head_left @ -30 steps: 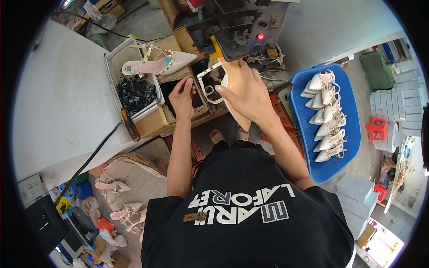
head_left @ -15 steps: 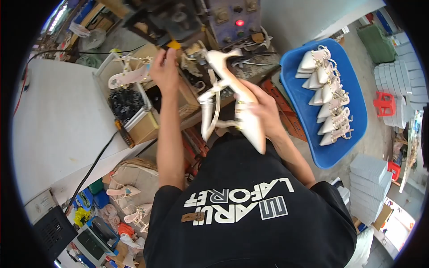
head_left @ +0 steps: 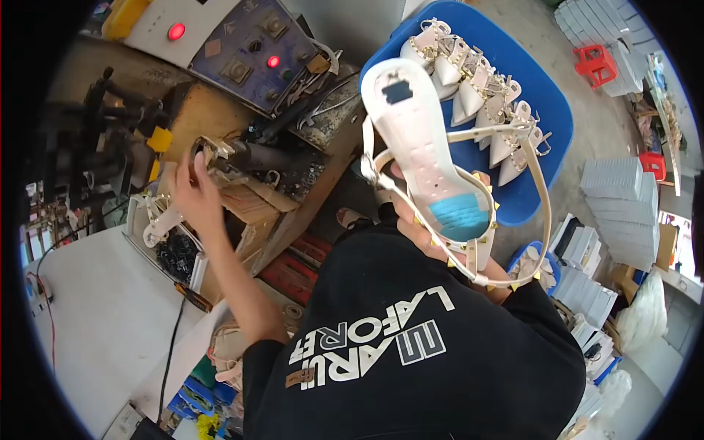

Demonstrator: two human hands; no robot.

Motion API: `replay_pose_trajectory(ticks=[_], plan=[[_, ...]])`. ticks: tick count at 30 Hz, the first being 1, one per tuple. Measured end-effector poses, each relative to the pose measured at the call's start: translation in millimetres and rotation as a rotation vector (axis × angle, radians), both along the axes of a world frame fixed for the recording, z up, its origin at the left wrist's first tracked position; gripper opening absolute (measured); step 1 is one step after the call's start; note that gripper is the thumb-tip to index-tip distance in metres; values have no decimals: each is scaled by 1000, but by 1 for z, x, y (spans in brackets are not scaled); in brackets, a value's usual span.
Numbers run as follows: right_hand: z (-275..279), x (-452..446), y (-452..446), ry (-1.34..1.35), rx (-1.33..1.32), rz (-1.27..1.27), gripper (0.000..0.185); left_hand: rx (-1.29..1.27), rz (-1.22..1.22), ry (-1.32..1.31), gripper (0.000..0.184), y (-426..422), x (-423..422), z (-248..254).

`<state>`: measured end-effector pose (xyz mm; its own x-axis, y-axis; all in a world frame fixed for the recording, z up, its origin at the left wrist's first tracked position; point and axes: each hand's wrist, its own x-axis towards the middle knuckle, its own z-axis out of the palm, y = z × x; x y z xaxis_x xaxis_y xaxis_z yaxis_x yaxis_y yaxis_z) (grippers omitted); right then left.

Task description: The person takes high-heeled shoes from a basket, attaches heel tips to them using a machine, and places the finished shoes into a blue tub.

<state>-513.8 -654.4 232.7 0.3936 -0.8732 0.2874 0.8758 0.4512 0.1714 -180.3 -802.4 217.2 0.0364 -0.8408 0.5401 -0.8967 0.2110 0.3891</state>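
Note:
In my right hand (head_left: 414, 220) is a white strappy studded shoe (head_left: 433, 158), held up close with its insole toward me. The insole is pale pink with a dark patch at the heel and a blue patch toward the toe. A thin buckled strap loops out to the right. My fingers grip it from beneath, partly hidden by the shoe. My left hand (head_left: 194, 194) reaches over the workbench beside the dark machine (head_left: 121, 158), fingers apart, next to scraps (head_left: 215, 152). Nothing shows in its grasp. Below it, another shoe (head_left: 163, 224) lies by some black pieces (head_left: 177, 255).
A blue bin (head_left: 539, 180) holds several white pointed shoes (head_left: 506, 136) behind the held one. A control box (head_left: 246, 55) with a lit red lamp stands at the back. A screwdriver (head_left: 193, 297) lies at the white table's (head_left: 110, 308) edge. Box stacks (head_left: 620, 209) and red stools (head_left: 595, 66) stand right.
The view has swung right. My right hand has raised the shoe closer and turned it so the insole faces me, in front of the bin. My left hand stays near the machine, its fingers lower.

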Motion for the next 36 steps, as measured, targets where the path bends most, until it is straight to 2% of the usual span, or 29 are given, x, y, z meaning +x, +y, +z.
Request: replay_pose_trajectory(ticks=[1,2,4,5,6,7,9,10,11,13,14,15,17,18,19,20,21,22,23,25,27,28,29,30,31,33,34,36], plan=[[-5,-2,-2,8,-48,41,108,-44,-99,308,30,12,-23,-6],[-12,-3,2,15,44,114,109,315,-104,738,33,36,-63,15],[-31,1,3,67,27,130,101,573,-713,1191,42,55,-125,41],[-39,-2,5,131,40,164,98,865,-735,1327,42,57,-146,44],[-45,1,2,130,46,189,92,810,-702,1236,40,55,-161,39],[-40,-5,20,89,375,216,87,757,-673,1144,38,51,-176,34],[-35,-20,15,447,305,104,82,924,-658,1266,30,37,-184,24],[-36,-27,18,623,326,-109,98,830,-663,1241,24,33,-190,18],[-32,-37,26,990,225,-310,105,834,-679,1237,24,30,-199,13],[-45,-66,42,2017,-394,-658,110,695,-528,1132,23,30,-224,4],[-32,-56,46,2348,-393,-657,100,711,-526,1037,26,29,-239,4],[-42,-58,49,2350,-390,-648,100,839,-549,906,32,25,-248,11],[-64,-65,47,2477,-157,-1047,77,762,-786,917,38,27,-270,14],[-59,-85,37,2576,-129,-1238,56,640,-818,858,40,34,-278,20],[-70,-98,29,2371,348,-1069,55,526,-838,794,43,43,-278,27],[-77,-119,11,2562,342,-1282,48,610,-928,785,42,46,-268,30],[-94,-142,-1,2761,482,-1324,54,604,-914,785,42,49,-257,25],[-117,-167,-16,2797,572,-1337,67,643,-949,699,42,54,-245,14],[-139,-187,-28,2798,675,-1239,75,681,-975,611,42,60,-232,2],[-185,-217,-35,2858,779,-1101,89,724,-849,589,41,81,-201,-19],[-259,-246,-38,3004,795,-994,103,739,-687,562,40,106,-165,-42],[-255,-237,-38,2863,843,-978,106,713,-618,574,40,119,-145,-51],[-327,-301,-22,2555,751,-750,105,680,-512,588,39,132,-125,-57],[-272,-280,-13,2540,477,-672,105,659,-401,611,39,144,-106,-58],[-202,-213,-27,3198,727,-553,67,638,-289,644,39,158,-87,-57],[-195,-202,-90,3214,141,-585,68,450,28,739,37,186,-51,-51],[-187,-190,-119,3225,-74,-608,68,339,122,785,36,202,-34,-49],[-167,-169,-148,3255,-355,-677,69,56,581,699,32,241,-1,-49]])
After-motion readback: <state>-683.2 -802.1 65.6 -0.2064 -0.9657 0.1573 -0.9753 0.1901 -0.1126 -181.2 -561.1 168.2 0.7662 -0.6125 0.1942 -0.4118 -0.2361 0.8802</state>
